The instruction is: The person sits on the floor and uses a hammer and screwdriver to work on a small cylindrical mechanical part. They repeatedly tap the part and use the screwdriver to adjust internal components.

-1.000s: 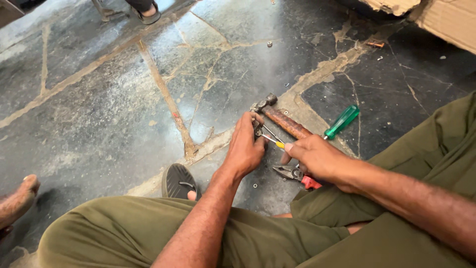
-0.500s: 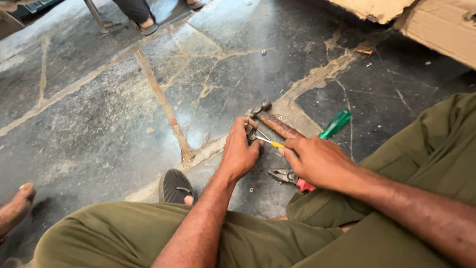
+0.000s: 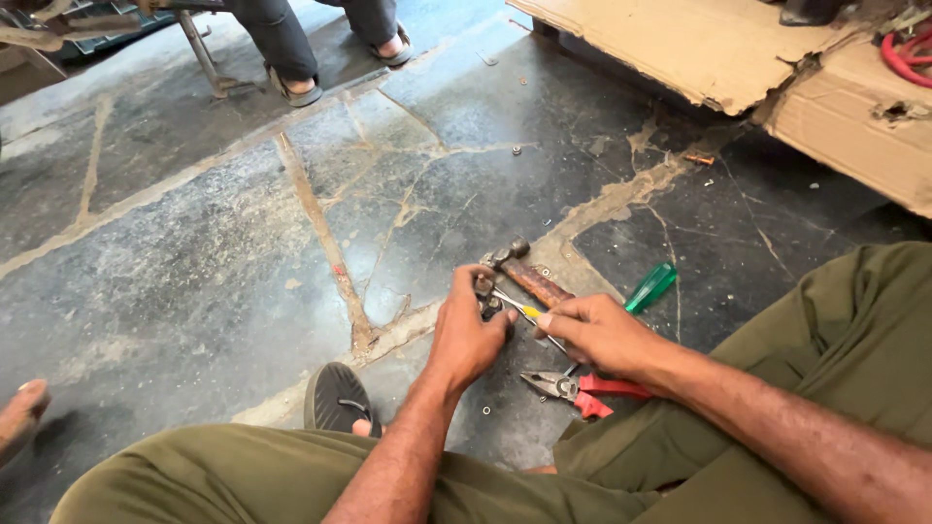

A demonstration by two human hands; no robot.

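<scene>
I sit on a stone floor with my olive trouser legs on both sides. My left hand is closed around a small dark metal part held against the floor. My right hand grips a thin screwdriver with a yellow band, its tip set on that part. A hammer with a worn wooden handle lies just beyond my hands. Red-handled pliers rest on the floor under my right wrist. A green-handled screwdriver lies to the right of the hammer.
My sandalled foot sits near my left forearm. A torn cardboard sheet and a box lie at the top right. Another person's legs and sandals stand by a metal stand at the top. Bare toes show at the left edge.
The view has tilted so the tools sit lower in frame and more of the cardboard shows. My hands stay together on the small part; the screwdriver tip has shifted slightly.
</scene>
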